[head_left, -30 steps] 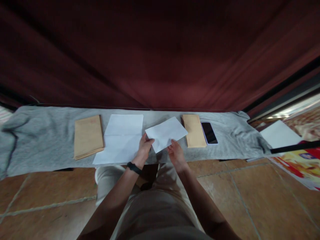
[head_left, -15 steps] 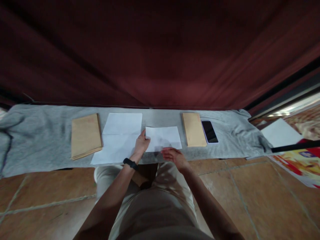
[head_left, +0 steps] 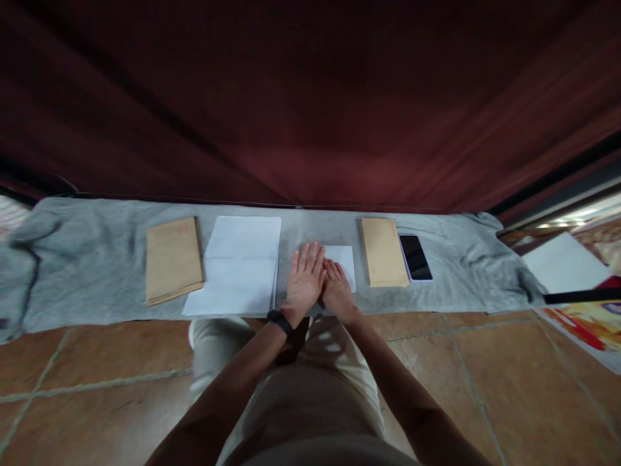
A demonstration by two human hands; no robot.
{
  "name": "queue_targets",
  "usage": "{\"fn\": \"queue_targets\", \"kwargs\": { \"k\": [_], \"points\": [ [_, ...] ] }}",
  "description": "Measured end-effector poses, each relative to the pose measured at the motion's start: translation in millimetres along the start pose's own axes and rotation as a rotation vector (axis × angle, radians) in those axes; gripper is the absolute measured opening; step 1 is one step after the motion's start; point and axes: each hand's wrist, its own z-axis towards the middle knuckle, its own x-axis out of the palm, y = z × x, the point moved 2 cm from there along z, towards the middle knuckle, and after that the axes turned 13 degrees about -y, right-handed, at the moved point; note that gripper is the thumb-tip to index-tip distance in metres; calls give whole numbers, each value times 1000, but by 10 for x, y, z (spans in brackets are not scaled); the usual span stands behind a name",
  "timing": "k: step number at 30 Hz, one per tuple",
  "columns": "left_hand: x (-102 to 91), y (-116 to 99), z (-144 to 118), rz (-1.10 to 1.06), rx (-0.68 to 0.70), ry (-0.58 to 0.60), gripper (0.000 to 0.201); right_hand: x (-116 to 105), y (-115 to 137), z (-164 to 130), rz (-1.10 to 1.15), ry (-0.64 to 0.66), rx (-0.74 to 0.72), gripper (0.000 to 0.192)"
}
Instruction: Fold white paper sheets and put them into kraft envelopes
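Drawn in since half a second ago, our left hand (head_left: 305,279) and right hand (head_left: 337,294) now meet over the paper (head_left: 345,264), and far less of its white shows. We judge from this that the paper is folded over to a narrower shape and that our palms are pressing the fold flat, though they hide that edge.

Taking the hands as the centre of the clock, we have the dark red curtain (head_left: 310,103) filling 12 o'clock and the tiled floor (head_left: 436,375) lying below at 5. Our grey cloth (head_left: 111,259) runs from 9 to 3. On it, at 9, lie the large sheets (head_left: 237,285), creased across; beyond them sits the brown stack (head_left: 173,259), its near corner seemingly touching them. Between 2 and 3 is the narrow stack (head_left: 384,252), with the phone (head_left: 415,257) just beside it, farther out.

Our paper lies on the cloth, its visible part at 2. Both hands are flat, fingers extended, the left's slightly spread and the right's together; neither grips anything. Smallest is the dark band (head_left: 280,322) on our left wrist, between 7 and 8.
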Motion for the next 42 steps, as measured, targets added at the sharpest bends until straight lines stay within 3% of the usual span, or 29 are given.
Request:
{"fn": "queue_targets", "kwargs": {
  "k": [6, 11, 16, 30, 35, 42],
  "points": [
    [152, -182, -12, -102, -16, 62, 71, -10, -50, -57, 35, -5, -51, 64],
    [221, -12, 15, -70, 121, 120, 62, 26, -32, -27, -20, 6, -18, 59],
    [307, 182, -68, -75, 122, 145, 63, 35, -40, -20, -48, 44, -21, 56],
    [370, 143, -134, 53, 166, 169, 57, -238, -418, -185, -103, -66, 144, 51],
    [363, 109, -101, 113, 182, 185, 58, -209, -328, 1, -38, -81, 145, 51],
    [335, 60, -98, 147, 232, 215, 59, -5, -133, 307, 29, -21, 71, 52]
  ]
}}
